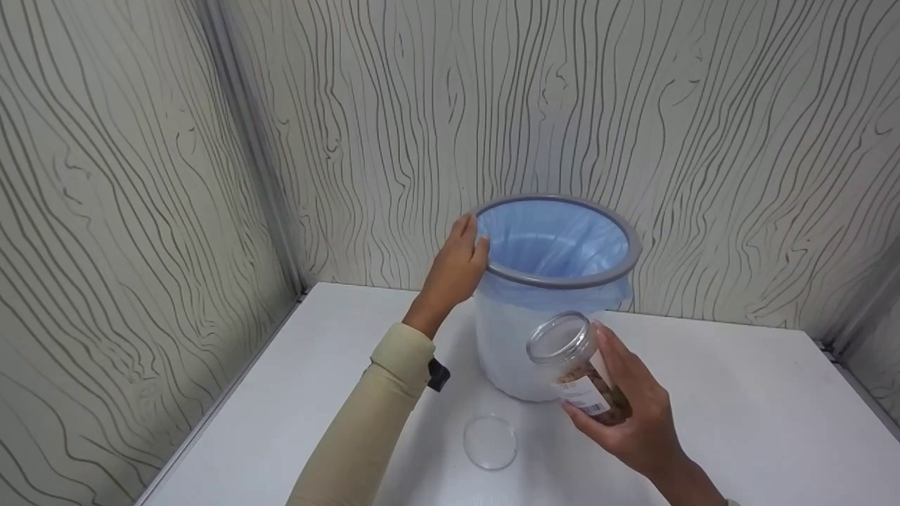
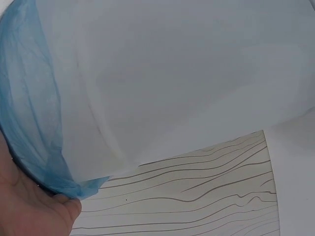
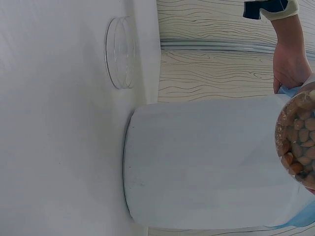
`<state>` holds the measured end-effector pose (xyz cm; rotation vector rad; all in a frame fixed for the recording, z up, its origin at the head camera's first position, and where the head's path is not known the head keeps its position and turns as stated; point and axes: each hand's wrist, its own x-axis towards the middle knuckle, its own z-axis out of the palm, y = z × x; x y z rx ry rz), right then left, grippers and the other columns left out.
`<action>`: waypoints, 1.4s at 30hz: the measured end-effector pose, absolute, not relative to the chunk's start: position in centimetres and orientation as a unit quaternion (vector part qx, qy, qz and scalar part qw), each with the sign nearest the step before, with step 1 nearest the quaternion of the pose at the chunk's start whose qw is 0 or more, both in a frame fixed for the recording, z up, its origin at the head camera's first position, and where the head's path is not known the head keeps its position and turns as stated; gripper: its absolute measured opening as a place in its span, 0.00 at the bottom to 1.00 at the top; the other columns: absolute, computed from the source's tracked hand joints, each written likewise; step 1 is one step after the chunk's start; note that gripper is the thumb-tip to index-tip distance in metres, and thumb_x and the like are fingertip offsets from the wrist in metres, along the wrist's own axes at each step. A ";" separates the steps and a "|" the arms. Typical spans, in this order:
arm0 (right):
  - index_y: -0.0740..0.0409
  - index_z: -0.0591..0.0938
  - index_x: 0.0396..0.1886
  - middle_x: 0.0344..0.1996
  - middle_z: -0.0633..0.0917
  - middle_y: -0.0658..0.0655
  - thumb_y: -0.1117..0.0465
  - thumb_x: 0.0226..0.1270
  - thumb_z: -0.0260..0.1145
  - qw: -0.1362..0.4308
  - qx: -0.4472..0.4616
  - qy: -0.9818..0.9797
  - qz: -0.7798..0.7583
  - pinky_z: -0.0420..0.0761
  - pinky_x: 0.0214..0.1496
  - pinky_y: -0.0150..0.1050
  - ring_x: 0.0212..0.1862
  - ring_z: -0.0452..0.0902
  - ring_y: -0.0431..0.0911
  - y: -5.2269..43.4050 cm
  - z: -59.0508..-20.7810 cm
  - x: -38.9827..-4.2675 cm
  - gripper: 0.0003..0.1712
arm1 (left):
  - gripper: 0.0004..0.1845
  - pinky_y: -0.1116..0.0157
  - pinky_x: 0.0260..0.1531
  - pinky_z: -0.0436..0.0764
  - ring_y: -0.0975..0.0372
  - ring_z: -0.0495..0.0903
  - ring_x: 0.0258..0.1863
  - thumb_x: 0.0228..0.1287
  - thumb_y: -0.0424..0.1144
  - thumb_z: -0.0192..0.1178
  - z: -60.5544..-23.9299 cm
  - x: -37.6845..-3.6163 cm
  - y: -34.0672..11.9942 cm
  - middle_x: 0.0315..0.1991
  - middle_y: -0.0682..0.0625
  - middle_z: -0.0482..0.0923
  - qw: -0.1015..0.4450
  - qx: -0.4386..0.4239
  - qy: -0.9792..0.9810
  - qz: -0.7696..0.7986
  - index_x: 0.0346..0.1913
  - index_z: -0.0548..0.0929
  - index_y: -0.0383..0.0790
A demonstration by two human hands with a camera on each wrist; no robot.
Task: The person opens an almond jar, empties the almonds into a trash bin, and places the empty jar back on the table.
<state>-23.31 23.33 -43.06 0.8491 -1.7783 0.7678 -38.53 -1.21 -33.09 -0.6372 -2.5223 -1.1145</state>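
In the head view, our right hand [image 1: 636, 418] holds the clear jar [image 1: 582, 390] around its lower body, fingers and thumb on opposite sides, while our left hand [image 1: 453, 263] grips the rim [image 1: 562, 282] of the bin [image 1: 517, 344] at nine o'clock. The jar sits in front of the bin, near six o'clock, its open mouth tilted toward eleven; the almonds [image 3: 299, 142] show through its base in the right wrist view. The lid [image 1: 490, 441] lies on the counter [image 1: 745, 393], between seven and eight o'clock from the jar.

We judge the jar stiff, smooth and fairly light, perhaps a little slippery beside its label; glass or plastic, we cannot tell. It is best held low around the body, leaving the mouth free. The bin looks light and easily tipped, so the firm rim suits our grip better than the soft blue liner [image 1: 555, 299].
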 end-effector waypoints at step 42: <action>0.79 0.74 0.63 0.61 0.78 0.75 0.41 0.62 0.72 0.520 0.363 -0.721 0.280 0.70 0.68 0.30 0.62 0.77 0.48 24.2 -40.6 -23.3 0.48 | 0.34 0.57 0.76 0.52 0.55 0.49 0.80 0.82 0.50 0.37 -33.3 -38.5 -0.9 0.81 0.42 0.48 0.167 -0.213 -0.878 -0.395 0.80 0.52 0.33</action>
